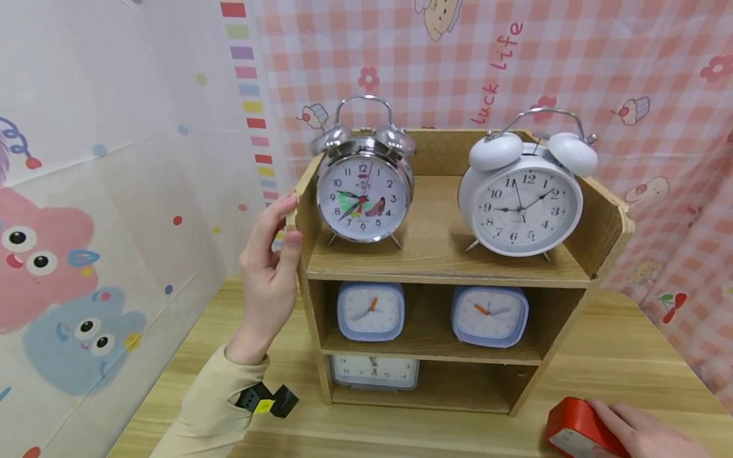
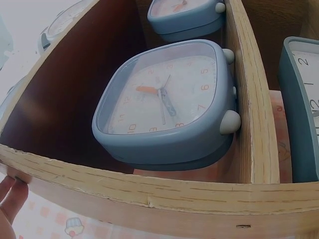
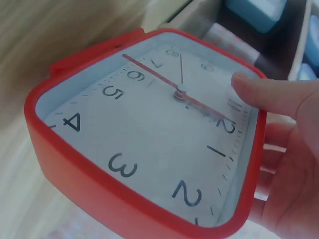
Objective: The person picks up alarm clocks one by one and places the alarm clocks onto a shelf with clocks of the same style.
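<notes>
My left hand [image 1: 269, 264] rests against the left side panel of a three-tier wooden shelf [image 1: 449, 278], fingertips and thumb at its upper edge. In the left wrist view, its fingertips [image 2: 17, 196] touch the panel's outer face. At the lower right, my right hand [image 1: 647, 429] grips a red alarm clock [image 1: 578, 423] low beside the shelf. In the right wrist view, the thumb lies over the rim of the red clock [image 3: 144, 119] and the fingers are behind it, the white dial facing the camera.
On the shelf's top stand a silver twin-bell clock [image 1: 364, 200] and a white twin-bell clock [image 1: 523, 210]. Its middle tier holds two blue clocks, left [image 1: 371, 312] and right [image 1: 490, 316]. A rectangular grey-framed clock [image 1: 375, 372] sits bottom left. Patterned cloth [image 1: 446, 70] hangs behind.
</notes>
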{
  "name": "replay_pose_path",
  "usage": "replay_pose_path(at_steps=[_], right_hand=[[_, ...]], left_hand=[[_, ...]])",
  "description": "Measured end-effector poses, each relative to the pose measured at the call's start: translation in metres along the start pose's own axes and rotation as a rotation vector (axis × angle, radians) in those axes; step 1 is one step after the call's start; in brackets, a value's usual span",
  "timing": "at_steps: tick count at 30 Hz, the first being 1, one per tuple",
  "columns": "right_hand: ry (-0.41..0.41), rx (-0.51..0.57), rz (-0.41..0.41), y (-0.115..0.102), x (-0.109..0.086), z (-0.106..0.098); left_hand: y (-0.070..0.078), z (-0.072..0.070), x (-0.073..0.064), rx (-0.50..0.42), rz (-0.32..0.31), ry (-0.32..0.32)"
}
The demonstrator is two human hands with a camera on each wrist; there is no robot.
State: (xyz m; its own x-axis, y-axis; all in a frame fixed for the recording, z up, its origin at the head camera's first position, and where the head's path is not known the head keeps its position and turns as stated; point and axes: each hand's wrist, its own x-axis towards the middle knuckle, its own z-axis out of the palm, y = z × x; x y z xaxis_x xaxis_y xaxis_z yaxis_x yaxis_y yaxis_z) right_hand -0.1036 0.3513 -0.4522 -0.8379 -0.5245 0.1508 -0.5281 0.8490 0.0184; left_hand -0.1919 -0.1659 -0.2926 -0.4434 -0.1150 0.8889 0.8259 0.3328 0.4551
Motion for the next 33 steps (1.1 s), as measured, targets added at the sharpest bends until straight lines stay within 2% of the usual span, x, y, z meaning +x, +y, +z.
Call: replay_pose_path(at_steps=[3, 7, 11, 18, 24, 28, 33], right_hand=[[0.055, -0.033, -0.028, -0.01, 0.0, -0.002], [0.065, -0.046, -0.032, -0.025, 0.004, -0.008], [0.18, -0.072, -0.099, -0.036, 0.007, -0.009], [0.276, -0.108, -0.171, -0.059, 0.014, -0.008], [0.444, -0.145, -0.243, -0.088, 0.027, -0.015], [0.464, -0.169, -0.254, -0.106, 0.035, -0.021], [0.525, -0.218, -0.334, -0.122, 0.049, -0.026]], left_hand=[[0.0, 0.001, 0.0, -0.008, 0.002, 0.0], [0.001, 0.0, 0.001, -0.003, 0.003, -0.004], [0.001, 0.0, 0.001, 0.006, -0.004, -0.013], [0.001, 0.0, 0.0, 0.007, -0.01, -0.011], [0.001, 0.0, 0.001, 0.004, 0.001, -0.004], [0.002, 0.0, 0.001, 0.003, 0.002, -0.005], [0.002, 0.0, 0.001, 0.001, -0.004, -0.008]])
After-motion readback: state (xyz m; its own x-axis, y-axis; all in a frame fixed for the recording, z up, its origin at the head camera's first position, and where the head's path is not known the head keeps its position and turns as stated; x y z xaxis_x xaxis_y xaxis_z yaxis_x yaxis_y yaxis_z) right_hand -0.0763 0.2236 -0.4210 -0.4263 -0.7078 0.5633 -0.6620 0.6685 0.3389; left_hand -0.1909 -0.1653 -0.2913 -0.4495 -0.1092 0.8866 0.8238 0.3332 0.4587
